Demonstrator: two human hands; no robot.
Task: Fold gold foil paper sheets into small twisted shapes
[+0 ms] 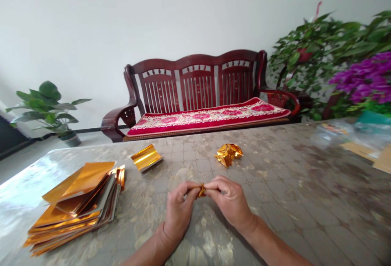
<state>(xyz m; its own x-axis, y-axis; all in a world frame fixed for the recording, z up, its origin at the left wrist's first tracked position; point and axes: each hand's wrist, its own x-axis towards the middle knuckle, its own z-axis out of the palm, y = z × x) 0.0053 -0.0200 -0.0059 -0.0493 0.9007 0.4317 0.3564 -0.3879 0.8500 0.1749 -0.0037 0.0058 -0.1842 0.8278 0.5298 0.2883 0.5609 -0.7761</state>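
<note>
Between my fingertips is a small crumpled piece of gold foil paper, mostly covered by the fingers. My left hand pinches it from the left side, thumb against forefinger. From the right, my right hand pinches its other side the same way. Just beyond my hands lies a crumpled gold foil piece on the table. A single curled gold foil sheet rests farther left. Nearer on the left is a loose, uneven stack of gold foil sheets, some showing pale backs.
The table has a patterned, glossy cover. Clear plastic packaging and brown cardboard pieces lie at the right edge. Behind stand a wooden bench with a red cushion, a potted plant and purple flowers.
</note>
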